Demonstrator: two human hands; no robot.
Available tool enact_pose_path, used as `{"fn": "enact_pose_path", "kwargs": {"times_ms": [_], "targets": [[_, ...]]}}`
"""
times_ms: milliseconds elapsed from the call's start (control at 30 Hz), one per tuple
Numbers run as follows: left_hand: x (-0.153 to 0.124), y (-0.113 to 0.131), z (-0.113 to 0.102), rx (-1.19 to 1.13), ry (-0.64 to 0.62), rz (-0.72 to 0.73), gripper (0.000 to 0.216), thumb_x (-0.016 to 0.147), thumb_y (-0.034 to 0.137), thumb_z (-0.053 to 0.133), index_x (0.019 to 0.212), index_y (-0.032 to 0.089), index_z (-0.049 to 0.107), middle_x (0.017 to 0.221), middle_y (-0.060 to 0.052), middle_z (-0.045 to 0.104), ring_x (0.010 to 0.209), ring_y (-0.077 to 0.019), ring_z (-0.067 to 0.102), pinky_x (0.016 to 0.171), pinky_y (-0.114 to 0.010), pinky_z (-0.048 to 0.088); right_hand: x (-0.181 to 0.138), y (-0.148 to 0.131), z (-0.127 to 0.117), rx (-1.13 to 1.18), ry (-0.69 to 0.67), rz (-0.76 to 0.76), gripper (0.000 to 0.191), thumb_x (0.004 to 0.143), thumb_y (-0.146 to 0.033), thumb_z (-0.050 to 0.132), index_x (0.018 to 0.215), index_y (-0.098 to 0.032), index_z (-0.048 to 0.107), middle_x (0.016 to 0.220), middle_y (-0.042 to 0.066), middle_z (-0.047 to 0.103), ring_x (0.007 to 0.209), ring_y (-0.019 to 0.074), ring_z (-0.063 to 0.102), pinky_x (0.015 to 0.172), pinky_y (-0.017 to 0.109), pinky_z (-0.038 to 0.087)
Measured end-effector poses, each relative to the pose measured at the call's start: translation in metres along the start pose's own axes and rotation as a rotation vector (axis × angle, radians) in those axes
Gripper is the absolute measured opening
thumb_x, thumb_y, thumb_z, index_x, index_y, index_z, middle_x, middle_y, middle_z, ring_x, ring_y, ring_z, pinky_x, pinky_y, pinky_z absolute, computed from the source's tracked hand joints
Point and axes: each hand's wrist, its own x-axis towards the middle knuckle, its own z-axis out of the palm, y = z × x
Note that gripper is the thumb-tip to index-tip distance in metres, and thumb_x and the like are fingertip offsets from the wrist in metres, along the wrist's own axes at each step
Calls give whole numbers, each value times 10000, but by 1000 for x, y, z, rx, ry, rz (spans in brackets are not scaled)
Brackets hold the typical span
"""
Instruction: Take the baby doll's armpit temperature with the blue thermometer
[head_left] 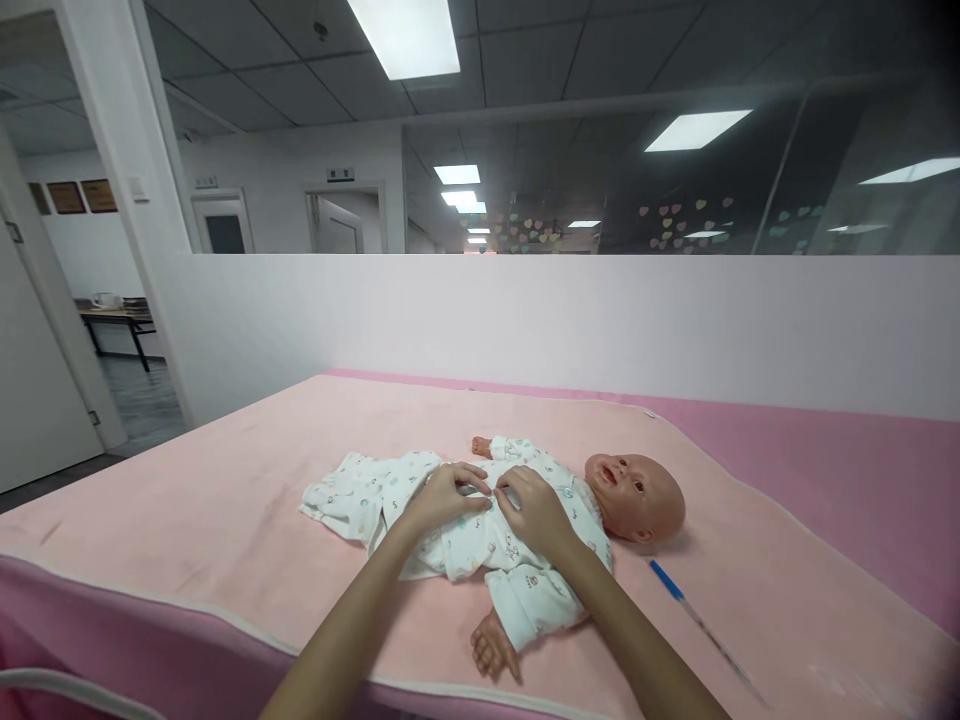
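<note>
A baby doll (643,498) lies on its back with its head to the right, dressed in a white printed baby shirt (465,548) and matching trousers (349,492). Over the middle of the shirt's front, my left hand (448,497) has its thumb and fingers curled in, pinching at the cloth. Close beside it, my right hand (536,508) is bent down with its fingertips pinched on the shirt too. The two sets of fingertips nearly meet. Exactly which bit of the shirt each holds is too small to tell.
A thin clear stick with a blue end (701,622) lies right of the doll. Beneath is a peach mat (225,480) on a pink-covered table (840,460). A white partition (600,325) with glass above stands behind; an open door (37,330) is at the left.
</note>
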Motion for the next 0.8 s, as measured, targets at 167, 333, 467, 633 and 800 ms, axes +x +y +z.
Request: {"fn": "enact_pose_path", "kwargs": {"times_ms": [167, 333, 467, 633, 800], "targets": [[1, -2, 0, 3, -5, 13, 168, 596, 227, 686, 760, 197, 699, 1091, -68, 570, 961, -189, 555, 799, -262, 455, 0, 2, 1, -14, -6, 14, 112, 778, -129, 450, 704, -185, 512, 706, 16, 547, 704, 150, 491, 669, 278, 383], [3, -4, 0, 11, -17, 3, 163, 637, 281, 663, 775, 204, 702, 1100, -59, 578, 962, -189, 555, 824, -273, 439, 0, 2, 1, -7, -13, 33, 106, 787, -139, 449, 718, -187, 514, 714, 12, 551, 707, 148, 492, 665, 275, 383], [2, -2, 1, 14, 6, -8, 167, 682, 318, 623, 758, 195, 707, 1085, -66, 587, 964, -191, 555, 815, -274, 443, 0, 1, 0, -10, -20, 37, 109, 791, -138, 444, 725, -190, 514, 718, 8, 556, 707, 146, 496, 658, 272, 383], [0, 2, 3, 45, 24, -6, 169, 634, 317, 667, 751, 202, 710, 1084, -66, 579, 946, -192, 555, 747, -251, 461, 0, 1, 0, -29, -20, 26, 113, 782, -128, 444, 720, -191, 514, 712, 11, 555, 699, 148, 498, 643, 271, 385], [-1, 1, 1, 68, -2, 10, 151, 635, 278, 663, 767, 221, 710, 1088, -48, 571, 941, -184, 554, 724, -238, 458, 0, 1, 1, -28, -24, 30, 124, 774, -108, 440, 718, -192, 512, 713, 12, 554, 701, 149, 490, 652, 274, 383]]}}
